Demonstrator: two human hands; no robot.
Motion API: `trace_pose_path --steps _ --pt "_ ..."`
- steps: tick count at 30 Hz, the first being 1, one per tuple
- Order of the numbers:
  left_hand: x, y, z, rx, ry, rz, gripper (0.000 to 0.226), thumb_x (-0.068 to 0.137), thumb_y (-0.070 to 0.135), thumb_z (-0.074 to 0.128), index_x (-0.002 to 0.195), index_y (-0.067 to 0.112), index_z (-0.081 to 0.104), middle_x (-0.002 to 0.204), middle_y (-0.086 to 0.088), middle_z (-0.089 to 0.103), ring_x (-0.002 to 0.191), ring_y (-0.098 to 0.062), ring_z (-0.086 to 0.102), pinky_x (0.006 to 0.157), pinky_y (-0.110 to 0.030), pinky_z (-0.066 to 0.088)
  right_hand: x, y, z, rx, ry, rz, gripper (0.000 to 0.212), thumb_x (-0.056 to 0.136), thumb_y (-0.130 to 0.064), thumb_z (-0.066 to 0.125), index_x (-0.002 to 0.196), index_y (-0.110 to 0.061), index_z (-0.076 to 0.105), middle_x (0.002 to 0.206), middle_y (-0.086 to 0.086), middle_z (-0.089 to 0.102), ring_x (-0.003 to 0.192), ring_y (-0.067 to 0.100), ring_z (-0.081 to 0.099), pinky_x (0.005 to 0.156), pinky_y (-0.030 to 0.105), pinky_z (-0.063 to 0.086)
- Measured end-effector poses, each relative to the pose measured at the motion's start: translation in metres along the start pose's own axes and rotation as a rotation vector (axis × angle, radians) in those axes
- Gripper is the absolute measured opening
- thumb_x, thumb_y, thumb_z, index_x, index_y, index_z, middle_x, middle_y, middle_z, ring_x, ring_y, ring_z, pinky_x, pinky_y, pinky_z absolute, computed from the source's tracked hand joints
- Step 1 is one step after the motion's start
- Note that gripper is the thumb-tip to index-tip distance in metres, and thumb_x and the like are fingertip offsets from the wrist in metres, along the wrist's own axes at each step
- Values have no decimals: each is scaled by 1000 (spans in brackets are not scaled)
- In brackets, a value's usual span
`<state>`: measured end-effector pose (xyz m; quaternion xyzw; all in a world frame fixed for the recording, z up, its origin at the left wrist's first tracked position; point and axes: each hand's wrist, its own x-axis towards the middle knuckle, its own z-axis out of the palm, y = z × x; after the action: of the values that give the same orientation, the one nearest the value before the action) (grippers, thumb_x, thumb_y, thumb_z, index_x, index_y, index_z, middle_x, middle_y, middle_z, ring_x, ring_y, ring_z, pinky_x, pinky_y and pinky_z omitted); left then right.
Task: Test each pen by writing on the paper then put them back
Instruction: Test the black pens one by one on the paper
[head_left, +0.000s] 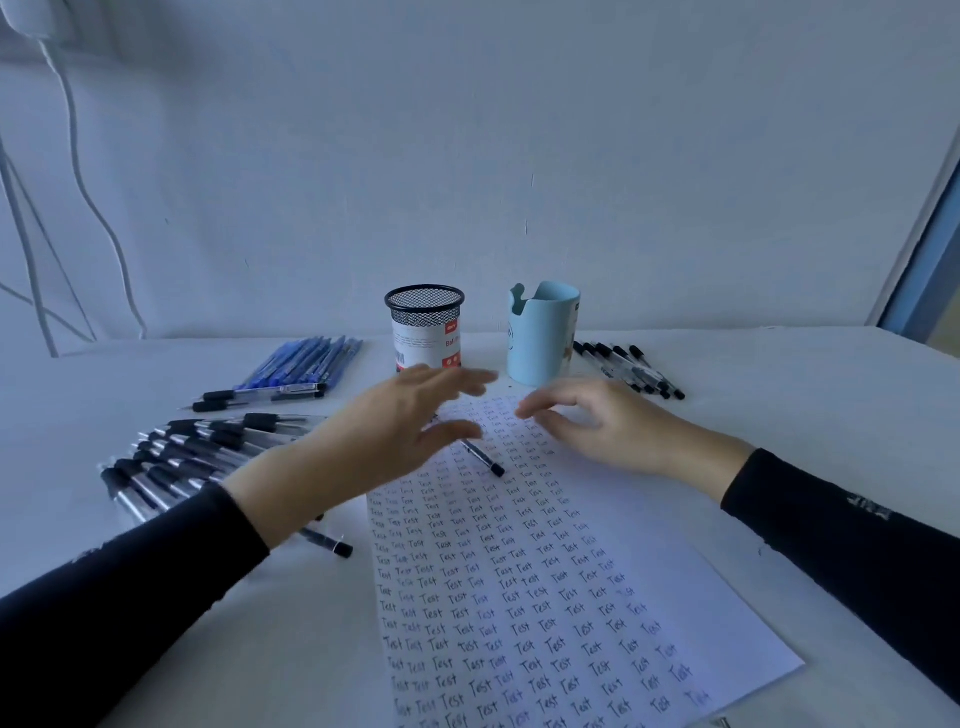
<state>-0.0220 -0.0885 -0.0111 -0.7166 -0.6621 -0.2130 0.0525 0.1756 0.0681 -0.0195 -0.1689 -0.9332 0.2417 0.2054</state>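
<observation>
A white sheet of paper (545, 597) covered with rows of the handwritten word "Test" lies in front of me. One black pen (483, 457) lies on the paper near its far end. My left hand (384, 436) hovers just above and to the left of that pen, fingers spread, blurred, holding nothing. My right hand (597, 421) hangs over the paper's far right part with loosely curled fingers and nothing in it. Several black pens (197, 457) lie in a pile on the left.
A black mesh pen cup (425, 327) and a light blue cup (543, 332) stand at the back of the white table. Blue pens (306, 361) lie back left, more black pens (631, 369) back right. A loose pen (327, 543) lies beside my left forearm.
</observation>
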Motion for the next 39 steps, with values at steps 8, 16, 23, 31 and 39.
trace_pose_path --steps 8,16,23,31,39 --pt "-3 -22 -5 117 29 -196 48 93 54 41 134 28 48 126 15 58 112 -4 53 87 -39 54 -3 -19 23 -225 22 -71 44 73 -69 67 99 -35 75 103 -20 55 101 -2 47 92 29 32" --pt "-7 -8 4 104 -131 -178 45 93 59 35 128 37 55 130 18 54 115 -5 52 98 -32 47 8 3 -29 922 324 323 9 101 -20 51 93 -18 53 100 12 74 85 21 70 84 41 55" --pt "-10 -5 16 13 -365 -24 70 84 82 15 145 50 31 154 27 26 140 6 25 120 -33 21 4 4 -48 1425 272 540 41 92 -56 47 95 -18 63 50 -7 19 38 9 17 37 20 14" --pt "-10 -2 16 30 -439 -24 70 81 83 11 147 58 12 156 32 5 142 13 0 121 -29 -2 4 -6 -40 1430 270 557 34 83 -43 50 87 -11 63 45 -8 22 31 7 15 30 19 13" --pt "-10 -3 17 24 -447 -38 70 81 84 10 146 59 11 156 34 3 142 14 -1 122 -37 -3 5 -4 -32 1414 93 527 52 104 -36 24 110 -3 64 66 13 64 49 21 63 44 24 51"
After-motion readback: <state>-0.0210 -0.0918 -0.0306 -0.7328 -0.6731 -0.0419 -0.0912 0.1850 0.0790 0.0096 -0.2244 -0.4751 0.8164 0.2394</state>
